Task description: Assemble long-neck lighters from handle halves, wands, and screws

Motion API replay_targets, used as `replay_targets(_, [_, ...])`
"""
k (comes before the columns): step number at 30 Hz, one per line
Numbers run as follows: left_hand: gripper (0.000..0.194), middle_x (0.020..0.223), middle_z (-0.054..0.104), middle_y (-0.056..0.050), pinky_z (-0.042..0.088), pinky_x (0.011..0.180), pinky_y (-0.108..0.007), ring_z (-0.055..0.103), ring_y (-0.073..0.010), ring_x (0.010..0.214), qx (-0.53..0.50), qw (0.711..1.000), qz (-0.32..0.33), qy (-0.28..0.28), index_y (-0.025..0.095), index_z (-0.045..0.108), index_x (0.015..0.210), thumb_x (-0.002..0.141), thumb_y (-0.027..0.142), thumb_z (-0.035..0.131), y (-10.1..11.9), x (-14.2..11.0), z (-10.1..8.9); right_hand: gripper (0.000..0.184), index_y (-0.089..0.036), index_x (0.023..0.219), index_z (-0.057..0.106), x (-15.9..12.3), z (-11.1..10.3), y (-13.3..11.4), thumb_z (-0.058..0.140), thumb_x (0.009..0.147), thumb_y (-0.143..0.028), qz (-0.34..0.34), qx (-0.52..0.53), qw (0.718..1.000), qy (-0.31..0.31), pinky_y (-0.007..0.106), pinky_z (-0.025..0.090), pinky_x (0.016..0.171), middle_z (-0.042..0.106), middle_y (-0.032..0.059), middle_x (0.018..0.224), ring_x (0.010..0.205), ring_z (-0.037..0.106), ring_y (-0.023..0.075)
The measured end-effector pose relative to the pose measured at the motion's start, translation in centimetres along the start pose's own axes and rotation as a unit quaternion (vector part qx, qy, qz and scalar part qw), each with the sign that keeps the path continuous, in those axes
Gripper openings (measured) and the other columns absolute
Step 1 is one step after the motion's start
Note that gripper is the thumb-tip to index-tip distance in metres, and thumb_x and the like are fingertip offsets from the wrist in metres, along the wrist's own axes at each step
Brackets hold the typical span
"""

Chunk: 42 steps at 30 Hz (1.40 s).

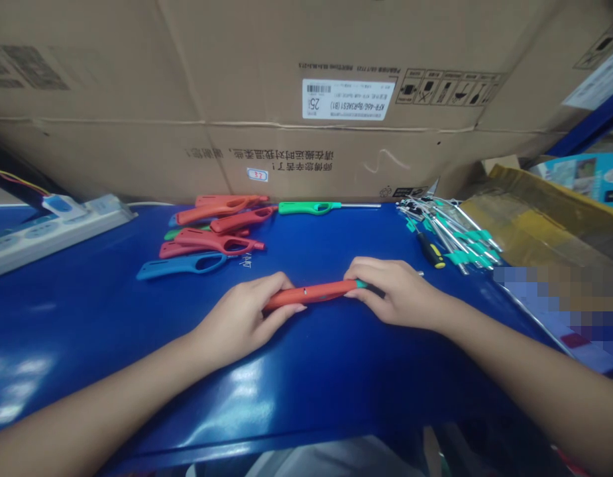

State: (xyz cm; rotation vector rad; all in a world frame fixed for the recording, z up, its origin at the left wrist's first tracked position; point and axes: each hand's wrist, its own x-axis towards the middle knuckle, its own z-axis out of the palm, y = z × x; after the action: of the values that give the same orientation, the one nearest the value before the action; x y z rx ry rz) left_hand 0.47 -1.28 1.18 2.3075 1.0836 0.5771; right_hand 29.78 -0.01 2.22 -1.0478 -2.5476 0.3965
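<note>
Both hands are closing on the red handle (331, 289): the left hand (246, 315) is gripping its left end between thumb and fingers, and the right hand (403, 291) is pinching the other end, where a teal piece (360, 283) is showing. A metal tip (420, 273) is poking out beyond the right hand, seemingly the end of a rod running behind the fingers. How firmly the teal piece is seating in the handle, I cannot tell.

The handle is being held above the blue table (306, 377), near its middle. Beyond it, a green handle (301, 208) is lying by the carton (336, 142) with a long rod extending from it, so that one is looking joined. To the left, red, green and blue handles (201, 237) are lying in a loose pile, no long rods showing on them; these are looking unfitted. To the right, many rods (476, 225) with teal pieces are lying in a heap, apart from any handle, with a screwdriver (429, 250) resting beside them. A power strip (52, 232) is sitting at the far left.
</note>
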Motion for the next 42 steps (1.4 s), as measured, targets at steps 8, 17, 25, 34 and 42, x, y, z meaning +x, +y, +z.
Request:
replay_targets(8, [0.019,0.086,0.065,0.000,0.043,0.069,-0.025,0.058,-0.0148,0.072,0.025,0.999,0.029,0.024,0.020,0.058,0.098,0.101,0.039,0.057,-0.3,-0.2,0.1,0.013,-0.021,0.105,0.065,-0.2,0.1,-0.2,0.058,0.101,-0.032,-0.016,-0.007,0.999,0.035,0.027,0.043,0.071,0.069,0.0034,0.098,0.084,0.065,0.0166])
replay_targets(17, [0.023,0.086,0.066,0.001,0.043,0.068,-0.025,0.059,-0.0140,0.071,0.024,1.000,0.005,0.010,0.021,0.060,0.100,0.101,0.044,0.058,-0.1,0.0,0.3,0.016,-0.021,0.096,0.061,-0.1,0.3,-0.9,0.050,0.102,-0.030,0.012,-0.074,0.997,-0.001,0.028,0.034,0.062,0.065,0.0019,0.090,0.070,0.056,0.0157])
replay_targets(25, [0.025,0.094,0.070,0.000,0.044,0.075,-0.026,0.062,-0.0140,0.080,0.007,1.000,0.022,-0.008,0.022,0.068,0.108,0.106,0.039,0.051,-0.1,0.2,0.0,0.016,-0.021,0.103,0.061,0.1,0.3,-0.7,0.050,0.103,-0.033,0.026,-0.037,0.998,-0.036,0.028,0.038,0.068,0.063,0.0014,0.096,0.080,0.059,0.0161])
replay_targets(34, [0.034,0.081,0.063,0.000,0.042,0.067,-0.028,0.057,-0.0144,0.070,0.024,1.000,0.007,-0.018,0.019,0.066,0.094,0.108,0.041,0.043,0.3,0.3,0.4,0.027,-0.020,0.096,0.061,0.4,0.8,-0.9,0.042,0.108,-0.036,0.021,-0.039,0.998,-0.045,0.030,0.039,0.072,0.067,0.0023,0.091,0.081,0.061,0.0178])
replay_targets(42, [0.033,0.115,0.064,-0.003,0.051,0.077,-0.029,0.065,-0.0171,0.090,0.060,0.998,0.006,-0.004,0.027,0.060,0.128,0.099,0.041,0.061,0.0,0.4,0.0,0.029,-0.020,0.095,0.068,0.2,0.1,0.1,0.048,0.106,-0.036,0.024,-0.095,0.995,0.002,0.031,0.042,0.073,0.069,0.0043,0.090,0.085,0.062,0.0198])
